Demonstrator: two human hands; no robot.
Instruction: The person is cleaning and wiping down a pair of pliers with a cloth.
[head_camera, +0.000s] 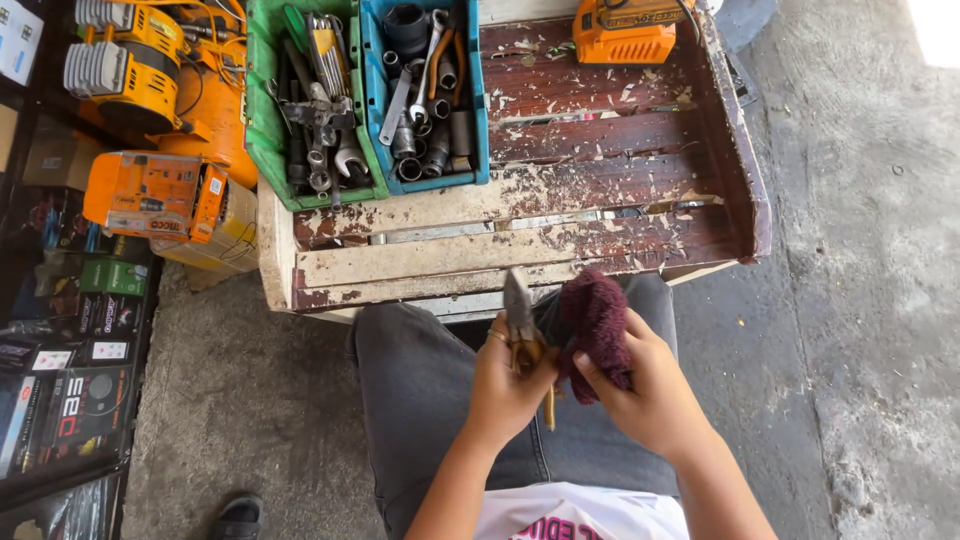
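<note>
My left hand (505, 385) grips a pair of pliers (520, 320) with yellow handles, its grey jaws pointing up toward the bench. My right hand (650, 395) holds a dark red fluffy cloth (597, 322) pressed against the pliers' right side. Both hands are over my lap, above grey trousers (420, 390), just in front of the bench edge.
A worn wooden bench (600, 190) with peeling paint stands ahead. On it sit a green bin (262, 130) of wrenches, a blue bin (478, 110) of sockets and an orange tool (620, 35). Orange machines and boxes (155, 190) crowd the left. Concrete floor lies to the right.
</note>
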